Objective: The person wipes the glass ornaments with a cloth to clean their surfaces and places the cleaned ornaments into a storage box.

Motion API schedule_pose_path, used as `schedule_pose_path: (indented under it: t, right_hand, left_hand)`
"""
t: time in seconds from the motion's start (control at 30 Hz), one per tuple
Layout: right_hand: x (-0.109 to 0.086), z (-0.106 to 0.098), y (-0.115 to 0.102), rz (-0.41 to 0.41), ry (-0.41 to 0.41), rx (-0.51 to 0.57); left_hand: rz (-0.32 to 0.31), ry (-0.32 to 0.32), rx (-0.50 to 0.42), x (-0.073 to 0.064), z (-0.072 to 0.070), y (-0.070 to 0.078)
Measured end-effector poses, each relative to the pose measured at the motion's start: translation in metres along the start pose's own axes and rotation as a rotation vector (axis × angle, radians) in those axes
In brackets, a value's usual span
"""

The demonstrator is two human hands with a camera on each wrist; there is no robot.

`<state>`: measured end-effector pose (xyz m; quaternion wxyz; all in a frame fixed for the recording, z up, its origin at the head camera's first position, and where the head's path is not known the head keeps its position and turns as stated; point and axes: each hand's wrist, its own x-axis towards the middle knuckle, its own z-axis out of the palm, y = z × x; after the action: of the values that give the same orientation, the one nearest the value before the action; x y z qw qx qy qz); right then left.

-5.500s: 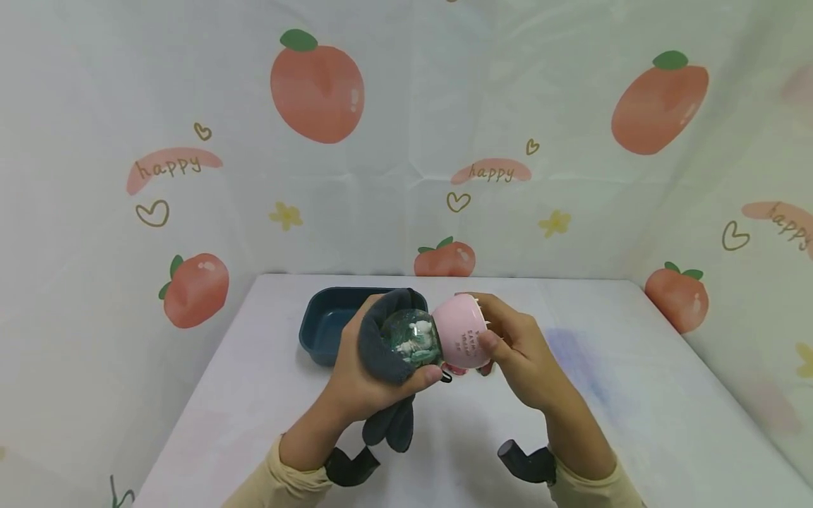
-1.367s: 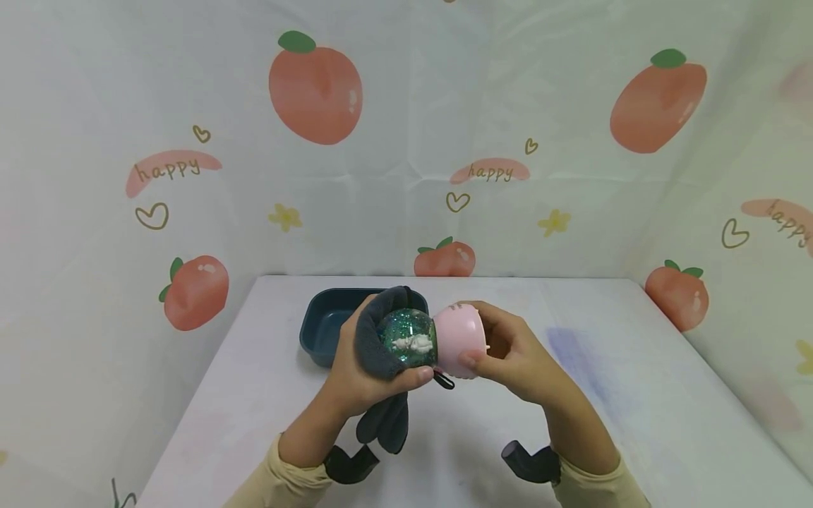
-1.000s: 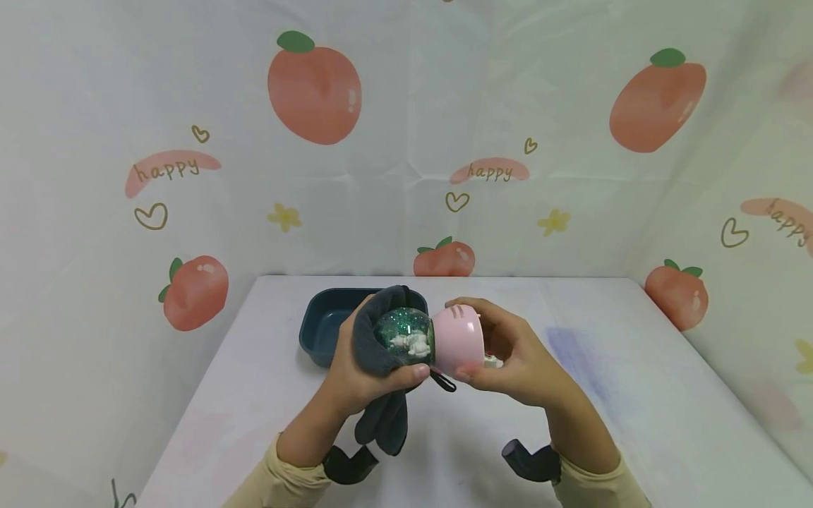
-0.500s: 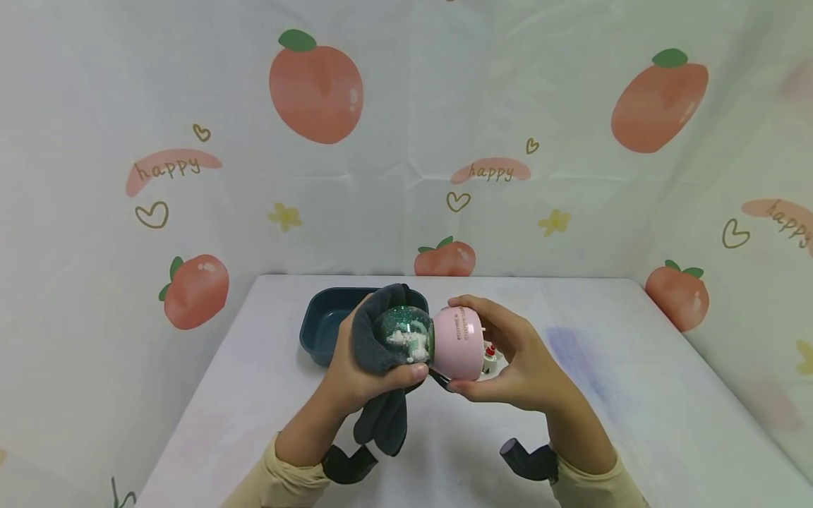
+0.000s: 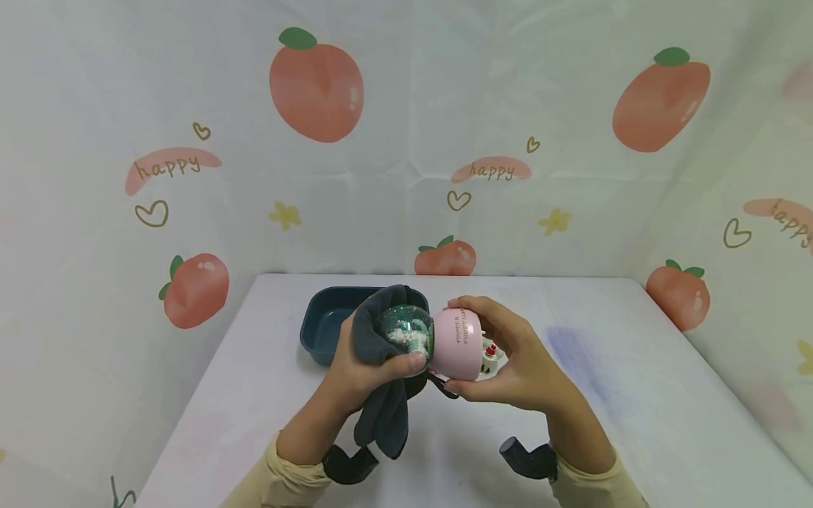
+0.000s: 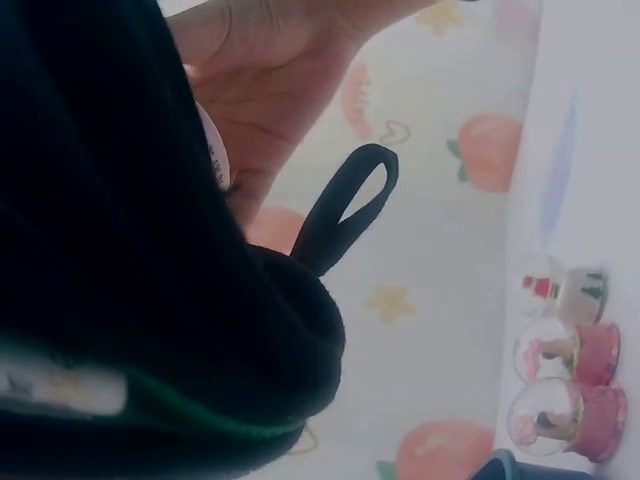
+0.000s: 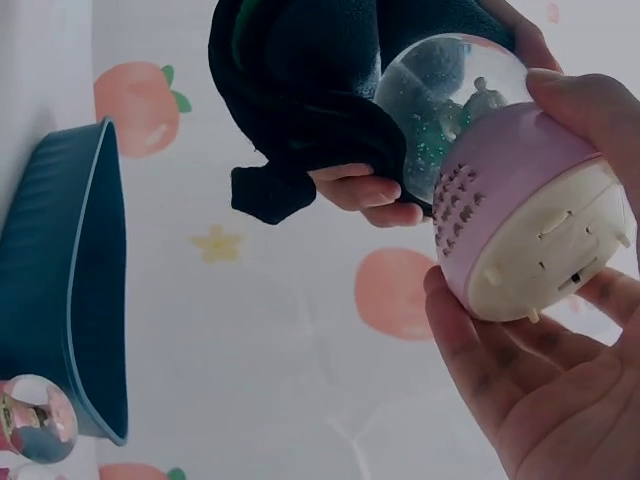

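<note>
A snow globe lies on its side between my hands, above the table. Its clear dome (image 5: 403, 323), with green glitter and a white figure inside, faces left; its pink lettered base (image 5: 456, 346) faces right. My left hand (image 5: 349, 374) holds a dark grey cloth (image 5: 371, 331) wrapped round the dome, thumb on the glass. Folds of the cloth hang below, and a loop (image 6: 345, 215) sticks out in the left wrist view. My right hand (image 5: 533, 363) grips the base between thumb and fingers. The base's cream underside (image 7: 550, 240) shows in the right wrist view.
A dark blue bin (image 5: 317, 335) stands behind my left hand. Small snow globes stand in a row near it: one with a white base (image 6: 582, 295), two with pink bases (image 6: 598, 353). The white-based one partly shows behind my right hand. A fruit-print curtain (image 5: 406, 141) backs the table.
The snow globe has turned about its length, bringing lettering on the base into view. My right thumb has shifted to the base's lower edge. My left thumb has moved up onto the dome.
</note>
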<state>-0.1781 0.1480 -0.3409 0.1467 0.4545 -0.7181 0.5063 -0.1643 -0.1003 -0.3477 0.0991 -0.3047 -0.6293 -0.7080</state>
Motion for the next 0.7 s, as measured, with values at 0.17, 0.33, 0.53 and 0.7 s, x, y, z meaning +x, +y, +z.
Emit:
schedule_pose_path:
  t: [0.17, 0.33, 0.53, 0.7]
  right_hand:
    - [-0.0009, 0.0008, 0.0042, 0.022, 0.002, -0.035]
    - [-0.0002, -0.0001, 0.0043, 0.012, 0.003, 0.004]
    - [-0.0004, -0.0021, 0.0052, 0.060, -0.013, 0.082]
    - [-0.0017, -0.0004, 0.0057, 0.137, -0.056, 0.163]
  left_hand:
    - [0.020, 0.019, 0.023, -0.0005, 0.0017, -0.0028]
    - [0.101, 0.046, 0.068, 0.0001, 0.0035, -0.0032]
    - [0.161, 0.073, 0.089, 0.0004, 0.0035, -0.0001]
    - [0.154, 0.082, 0.088, -0.0007, 0.0034, 0.0007]
